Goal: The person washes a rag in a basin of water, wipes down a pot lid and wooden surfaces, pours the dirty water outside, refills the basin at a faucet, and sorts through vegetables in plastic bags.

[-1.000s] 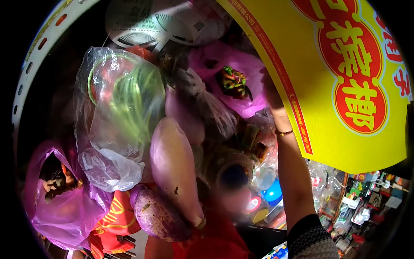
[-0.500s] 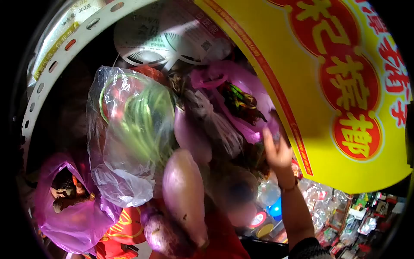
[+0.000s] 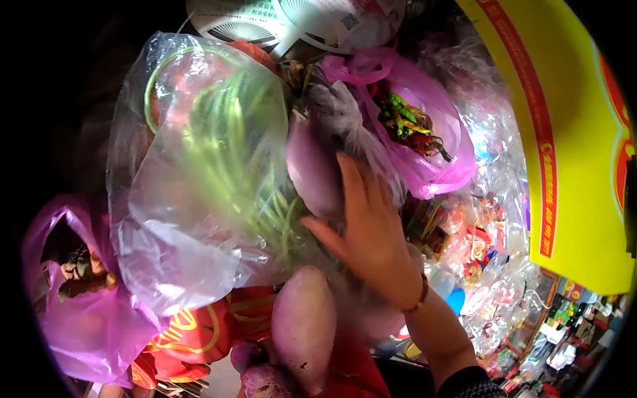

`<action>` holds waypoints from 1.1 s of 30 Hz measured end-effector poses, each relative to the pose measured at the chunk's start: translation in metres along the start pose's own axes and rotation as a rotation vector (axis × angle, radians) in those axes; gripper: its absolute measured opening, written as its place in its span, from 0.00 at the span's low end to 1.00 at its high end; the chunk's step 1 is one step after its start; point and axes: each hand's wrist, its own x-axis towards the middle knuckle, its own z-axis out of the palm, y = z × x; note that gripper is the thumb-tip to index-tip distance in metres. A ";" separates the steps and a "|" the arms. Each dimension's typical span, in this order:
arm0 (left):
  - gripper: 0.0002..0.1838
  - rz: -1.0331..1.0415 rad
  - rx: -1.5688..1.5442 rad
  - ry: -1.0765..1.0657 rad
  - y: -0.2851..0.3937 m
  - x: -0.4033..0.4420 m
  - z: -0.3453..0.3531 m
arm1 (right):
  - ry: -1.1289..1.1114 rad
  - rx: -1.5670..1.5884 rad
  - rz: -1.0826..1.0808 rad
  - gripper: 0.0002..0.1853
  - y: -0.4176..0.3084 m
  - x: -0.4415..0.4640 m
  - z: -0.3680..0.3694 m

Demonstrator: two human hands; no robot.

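My right hand [image 3: 375, 242], wearing a bracelet, is open with its fingers apart. Its fingertips reach over the lower part of a pale purple, elongated vegetable [image 3: 308, 159]; whether they touch it I cannot tell. Left of the hand lies a clear plastic bag [image 3: 166, 239] with long green beans [image 3: 229, 146] inside. To the upper right, a pink plastic bag [image 3: 441, 176] gapes around green and dark red chilli peppers [image 3: 405, 119]. Below the hand is a second pale purple vegetable [image 3: 305, 325], beside a darker purple one [image 3: 265, 381]. My left hand does not show.
A purple bag [image 3: 93, 331] with brown pieces in it sits at the lower left, near red packaging [image 3: 192, 338]. Printed fans [image 3: 318, 26] lie at the top. At right stands a large yellow board [image 3: 570, 132], with clear plastic packaging [image 3: 491, 285] beside it.
My right hand has moved left from the edge of the pink bag to the pale purple vegetable. The camera view has shifted, and the yellow board sits farther right.
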 end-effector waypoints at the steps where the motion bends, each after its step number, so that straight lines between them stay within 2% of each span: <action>1: 0.46 0.002 -0.001 -0.007 0.002 -0.005 -0.001 | 0.017 -0.133 0.002 0.35 -0.003 0.005 0.005; 4: 0.46 0.017 0.004 -0.025 0.013 -0.024 -0.002 | 0.101 -0.170 -0.116 0.35 0.001 0.014 0.011; 6: 0.45 0.033 -0.004 -0.039 0.018 -0.037 -0.005 | 0.082 -0.126 -0.106 0.34 0.002 0.004 -0.015; 7: 0.45 0.040 -0.008 -0.040 0.021 -0.044 -0.007 | -0.031 0.267 0.112 0.33 0.002 -0.004 -0.030; 9: 0.45 0.059 -0.022 -0.034 0.023 -0.065 -0.010 | -0.137 0.949 0.410 0.33 0.003 -0.029 -0.049; 10: 0.45 0.072 -0.027 -0.032 0.025 -0.076 -0.010 | -0.119 1.241 0.490 0.34 0.003 -0.052 -0.057; 12: 0.45 0.093 -0.035 -0.031 0.027 -0.100 -0.007 | -0.070 1.556 0.512 0.34 0.023 -0.111 -0.060; 13: 0.45 0.102 -0.039 -0.035 0.028 -0.113 -0.004 | -0.081 1.564 0.516 0.34 0.017 -0.132 -0.062; 14: 0.45 0.111 -0.044 -0.038 0.029 -0.127 0.000 | -0.057 1.583 0.659 0.35 0.009 -0.151 -0.067; 16: 0.45 0.125 -0.062 -0.065 0.029 -0.155 0.008 | -0.033 1.599 0.799 0.36 -0.012 -0.177 -0.086; 18: 0.45 0.139 -0.081 -0.099 0.034 -0.184 0.017 | -0.172 1.828 0.636 0.39 -0.041 -0.196 -0.108; 19: 0.45 0.151 -0.091 -0.118 0.037 -0.199 0.022 | -0.251 1.783 0.282 0.43 -0.055 -0.202 -0.114; 20: 0.45 0.159 -0.101 -0.136 0.041 -0.214 0.027 | -0.260 1.787 0.271 0.43 -0.061 -0.214 -0.119; 21: 0.45 0.171 -0.115 -0.160 0.045 -0.228 0.030 | -0.461 1.934 0.191 0.44 -0.065 -0.222 -0.121; 23: 0.45 0.205 -0.148 -0.206 0.057 -0.259 0.031 | -0.709 2.060 0.082 0.45 -0.094 -0.242 -0.131; 25: 0.45 0.259 -0.207 -0.246 0.076 -0.296 0.023 | -0.665 1.825 0.527 0.49 -0.159 -0.264 -0.140; 26: 0.45 0.277 -0.242 -0.269 0.087 -0.318 0.015 | -0.735 1.820 0.516 0.49 -0.195 -0.273 -0.135; 28: 0.45 0.341 -0.308 -0.324 0.112 -0.369 -0.009 | -0.774 1.708 0.280 0.53 -0.270 -0.289 -0.112; 31: 0.45 0.448 -0.382 -0.399 0.150 -0.459 -0.068 | -1.233 1.621 0.308 0.50 -0.359 -0.354 -0.078; 33: 0.43 0.538 -0.343 -0.480 0.174 -0.519 -0.119 | -1.384 1.558 0.313 0.45 -0.439 -0.405 -0.051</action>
